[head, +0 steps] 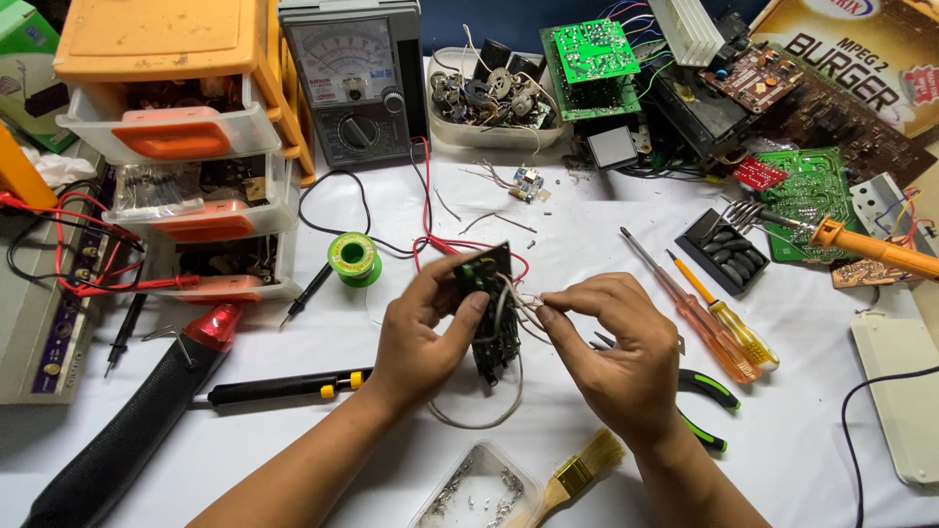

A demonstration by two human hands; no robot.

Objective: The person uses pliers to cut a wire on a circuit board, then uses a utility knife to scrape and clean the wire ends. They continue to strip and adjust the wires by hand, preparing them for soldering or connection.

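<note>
Paintbrush (577, 474), left hand (421, 332) gripping circuit board (492, 313), pliers (706, 401) beside

White-covered workbench (293, 430) carried: analog multimeter (354, 78), orange drawer cabinet (181, 137), green solder spool (353, 258), two screwdrivers (719, 313), soldering iron (861, 242), green-handled pliers (706, 391), paintbrush (577, 474), clear screw tray (474, 494), circuit boards (812, 196).

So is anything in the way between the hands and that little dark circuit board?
Nothing visible. The left hand already grips the small circuit board, and the right hand pinches its white wires beside it.
</note>
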